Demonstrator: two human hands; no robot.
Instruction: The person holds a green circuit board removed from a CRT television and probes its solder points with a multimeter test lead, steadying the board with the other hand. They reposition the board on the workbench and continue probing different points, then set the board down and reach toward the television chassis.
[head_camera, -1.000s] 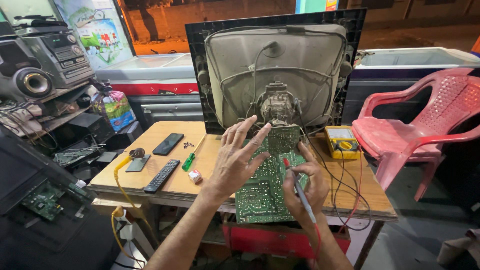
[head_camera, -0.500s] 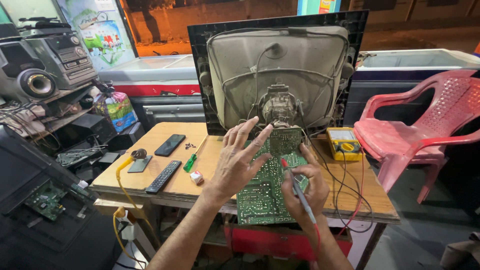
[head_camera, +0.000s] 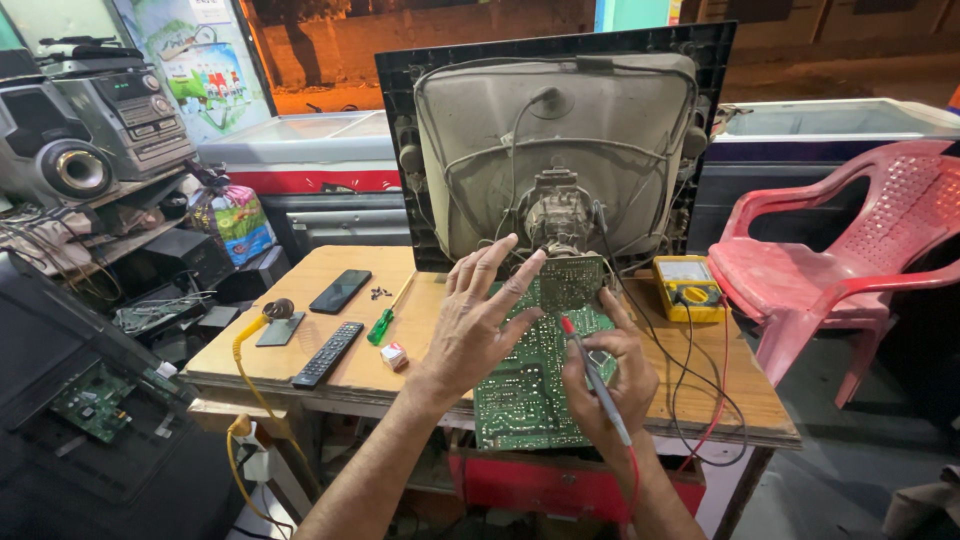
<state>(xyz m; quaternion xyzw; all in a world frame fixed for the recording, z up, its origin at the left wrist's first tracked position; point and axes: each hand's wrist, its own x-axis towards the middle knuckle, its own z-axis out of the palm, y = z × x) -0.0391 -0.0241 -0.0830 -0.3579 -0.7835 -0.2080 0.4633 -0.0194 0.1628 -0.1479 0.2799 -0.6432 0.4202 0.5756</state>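
Since the earlier frame, little has changed: both hands stay on the board. The dusty grey picture tube (head_camera: 555, 150) stands open-backed in its black frame on the wooden worktop (head_camera: 330, 370). The green circuit board (head_camera: 530, 375) lies tilted against the tube's neck, solder side up. The left hand (head_camera: 480, 320) rests on the board, fingers spread apart. The right hand (head_camera: 605, 385) has its fingers clamped on a red-tipped probe (head_camera: 590, 370) touching the board. The board's lower edge is hidden behind the wrists.
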